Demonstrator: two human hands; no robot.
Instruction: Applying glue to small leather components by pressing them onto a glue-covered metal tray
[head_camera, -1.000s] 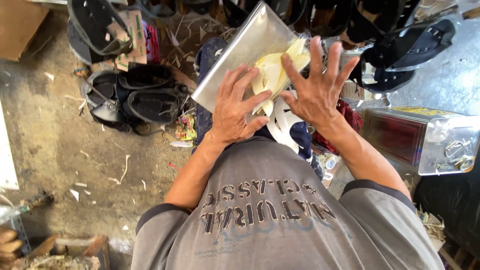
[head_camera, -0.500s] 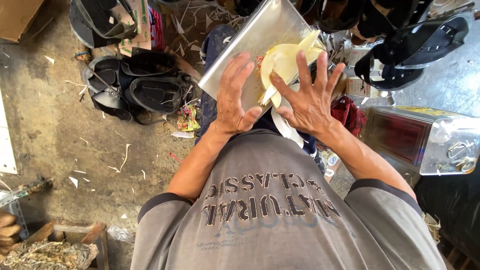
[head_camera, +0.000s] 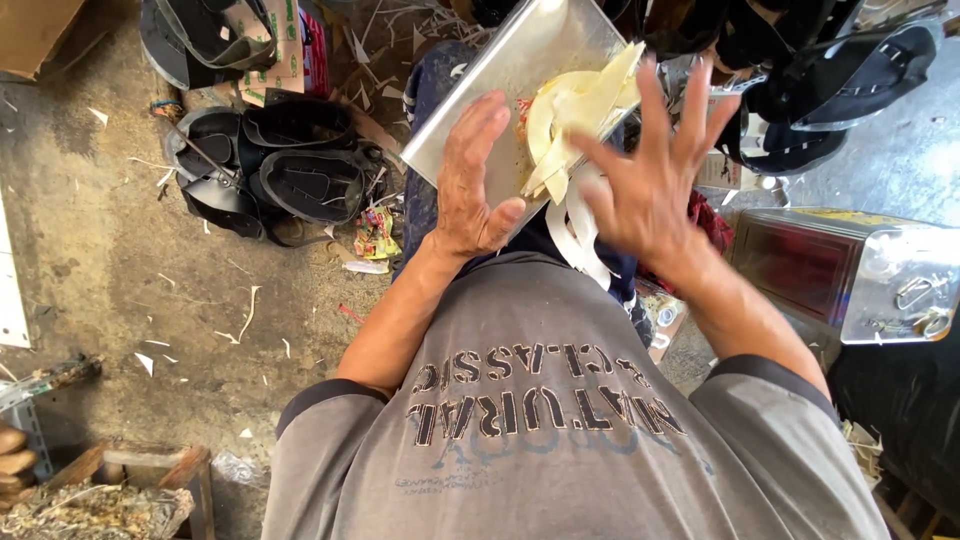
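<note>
A flat metal plate rests tilted on my lap. My left hand lies flat on its near part, fingers together, pressing it. On the plate's right side sits a pile of pale yellow cut pieces, and white curved strips hang off its near edge. Just right of the pile, my right hand is blurred, fingers spread wide, with nothing visibly held. It hovers over the strips.
Black sandal soles and straps lie heaped on the concrete floor at left, and more black sandals at upper right. A shiny metal tin stands at right. Scraps litter the floor. A wooden crate sits at lower left.
My right hand has lifted off the pale pieces and swung right, fingers spread. The left hand stays pressed on the plate. The view shifted slightly.
</note>
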